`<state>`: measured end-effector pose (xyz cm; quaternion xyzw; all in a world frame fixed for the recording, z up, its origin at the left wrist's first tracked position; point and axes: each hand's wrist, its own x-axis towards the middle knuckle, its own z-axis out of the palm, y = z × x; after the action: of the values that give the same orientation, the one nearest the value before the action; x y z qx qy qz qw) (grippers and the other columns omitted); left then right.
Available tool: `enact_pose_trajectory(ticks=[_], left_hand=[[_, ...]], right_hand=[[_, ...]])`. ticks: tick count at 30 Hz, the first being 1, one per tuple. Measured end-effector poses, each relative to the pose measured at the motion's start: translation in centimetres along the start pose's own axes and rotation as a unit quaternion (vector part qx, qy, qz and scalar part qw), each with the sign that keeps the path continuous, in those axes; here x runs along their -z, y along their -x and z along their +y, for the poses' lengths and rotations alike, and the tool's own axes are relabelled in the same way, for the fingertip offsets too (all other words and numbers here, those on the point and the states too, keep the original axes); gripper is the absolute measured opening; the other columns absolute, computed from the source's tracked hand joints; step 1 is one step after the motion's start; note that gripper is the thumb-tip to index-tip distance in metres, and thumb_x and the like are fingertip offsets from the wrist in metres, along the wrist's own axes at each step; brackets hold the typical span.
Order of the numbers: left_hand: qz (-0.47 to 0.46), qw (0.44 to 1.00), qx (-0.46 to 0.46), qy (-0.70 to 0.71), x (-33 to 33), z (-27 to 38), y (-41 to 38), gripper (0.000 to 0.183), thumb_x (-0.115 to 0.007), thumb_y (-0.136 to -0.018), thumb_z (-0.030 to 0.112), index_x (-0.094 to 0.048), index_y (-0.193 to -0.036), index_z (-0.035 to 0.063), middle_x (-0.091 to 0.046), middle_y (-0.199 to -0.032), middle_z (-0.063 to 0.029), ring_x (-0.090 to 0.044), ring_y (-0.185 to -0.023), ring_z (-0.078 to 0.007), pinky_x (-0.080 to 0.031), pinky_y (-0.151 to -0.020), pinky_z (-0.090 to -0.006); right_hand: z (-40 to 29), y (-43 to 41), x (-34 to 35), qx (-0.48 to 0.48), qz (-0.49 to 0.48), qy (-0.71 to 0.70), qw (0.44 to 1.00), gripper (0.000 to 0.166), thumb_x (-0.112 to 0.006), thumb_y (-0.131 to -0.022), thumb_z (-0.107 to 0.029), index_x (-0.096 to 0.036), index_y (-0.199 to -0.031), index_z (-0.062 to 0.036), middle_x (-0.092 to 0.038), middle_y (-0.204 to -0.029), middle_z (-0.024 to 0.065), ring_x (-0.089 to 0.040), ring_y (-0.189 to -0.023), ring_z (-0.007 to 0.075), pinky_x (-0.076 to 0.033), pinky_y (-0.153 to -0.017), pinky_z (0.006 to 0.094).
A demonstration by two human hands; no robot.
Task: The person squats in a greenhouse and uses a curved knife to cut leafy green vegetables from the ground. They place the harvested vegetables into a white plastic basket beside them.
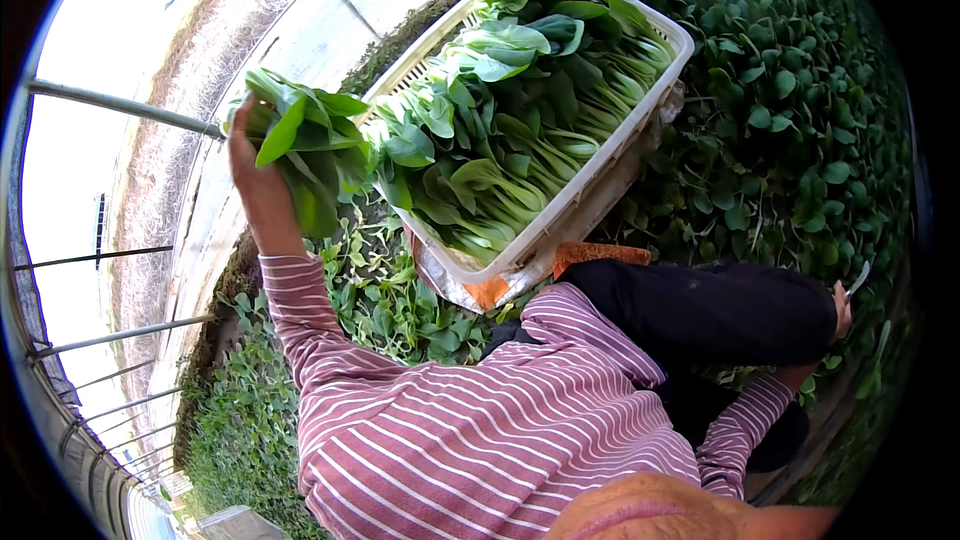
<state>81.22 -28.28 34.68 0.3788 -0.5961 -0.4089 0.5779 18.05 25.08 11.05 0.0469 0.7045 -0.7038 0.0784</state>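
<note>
My left hand [260, 184] is raised at the left, its fingers around a bunch of leafy bok choy [319, 131]. The bunch hangs beside the near left corner of a white plastic crate [600, 156]. Rows of bok choy heads [517, 142] fill this crate, pale stems to the right in the nearer row. Far to the right, my right hand [843, 311] shows past my bent knee and is closed on a small knife [860, 279]. My leg hides part of that hand, and only the pale blade shows.
The crate rests on white and orange sheeting [487, 292]. Low leafy plants [780, 105] grow densely at the right, with more plants [247, 390] at lower left. Metal greenhouse pipes [127, 111] and a pale plastic wall run along the left. My bent leg [705, 311] lies near the crate.
</note>
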Motion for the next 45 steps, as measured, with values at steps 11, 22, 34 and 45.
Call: enact_pose_trajectory(ticks=[11,22,34,45], left_hand=[[0.073,0.967,0.181,0.166,2.8,-9.5,-3.1,0.025,-0.072,-0.082,0.011,-0.065,-0.104,0.0016,-0.066,-0.094,-0.0104,-0.066,-0.085,-0.0227,-0.057,-0.08,-0.0391],[0.142,0.982,0.12,0.013,5.6,-3.9,-0.8,0.025,-0.07,-0.085,0.019,-0.065,-0.104,0.0027,-0.068,-0.09,-0.0103,-0.067,-0.078,-0.0209,-0.058,-0.07,-0.0346],[0.139,0.909,0.304,0.25,2.4,-17.8,0.2,0.015,-0.068,-0.085,0.005,-0.064,-0.096,-0.0032,-0.068,-0.092,-0.0165,-0.068,-0.081,-0.0269,-0.06,-0.075,-0.0358],[0.13,0.938,0.095,-0.307,-1.6,-16.4,1.7,0.054,-0.078,-0.077,0.026,-0.057,-0.118,-0.0025,-0.066,-0.097,-0.0124,-0.065,-0.085,-0.0191,-0.051,-0.075,-0.03]], right_hand=[[0.2,1.7,-1.0,-0.006,0.006,0.014,1.0,0.033,-0.069,-0.088,-0.027,-0.064,-0.099,0.0032,-0.066,-0.082,0.01,-0.061,-0.067,0.0166,-0.049,-0.061,0.0277],[0.8,2.3,-1.4,-0.024,0.012,0.027,0.999,0.032,-0.07,-0.088,-0.027,-0.065,-0.099,0.0024,-0.066,-0.082,0.0101,-0.06,-0.065,0.0152,-0.048,-0.059,0.0268],[1.8,3.0,-2.0,-0.041,0.004,0.024,0.999,0.03,-0.07,-0.088,-0.026,-0.065,-0.099,0.0014,-0.067,-0.081,0.0101,-0.058,-0.062,0.0138,-0.046,-0.056,0.0259],[2.2,3.3,-2.0,-0.047,0.005,0.023,0.999,0.03,-0.07,-0.087,-0.026,-0.065,-0.099,0.0006,-0.068,-0.081,0.0102,-0.057,-0.059,0.0124,-0.045,-0.054,0.0251]])
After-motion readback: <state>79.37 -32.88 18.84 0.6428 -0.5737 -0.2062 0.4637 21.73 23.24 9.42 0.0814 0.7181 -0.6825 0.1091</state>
